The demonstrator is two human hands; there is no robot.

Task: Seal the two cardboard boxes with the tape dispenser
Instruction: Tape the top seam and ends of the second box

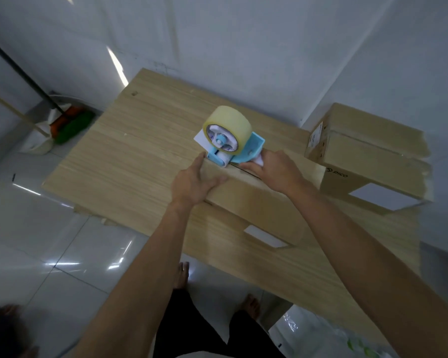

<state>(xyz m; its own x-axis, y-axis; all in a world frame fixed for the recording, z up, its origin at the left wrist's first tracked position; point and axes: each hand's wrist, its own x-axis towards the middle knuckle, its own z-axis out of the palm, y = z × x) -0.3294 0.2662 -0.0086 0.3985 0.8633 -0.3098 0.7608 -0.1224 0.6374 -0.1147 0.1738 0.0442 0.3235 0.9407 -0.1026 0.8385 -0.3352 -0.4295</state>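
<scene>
— What lies nearest?

— Bare feet on the glossy white tiled floor, at the near edge of a pale wooden table.

— And the hands?

— Both reach over a plain brown cardboard box lying on the table, with a white label on its near side. The left hand lies flat along the box's left top edge, fingers straight, thumb spread across the top, gripping nothing. The right hand has its fingers curled round the white handle of a light-blue plastic tape dispenser.

— Where is the dispenser?

— At the far end of the box top, just beyond both hands. Its front roller is low against the cardboard, and the left fingertips are just beside it. Its roll of yellowish clear tape stands up behind.

— Further off?

— To the right is a second brown cardboard box with black lettering and a white label, apart from the right hand. Far left, by the white wall, is a broom with green and orange bristles.
</scene>
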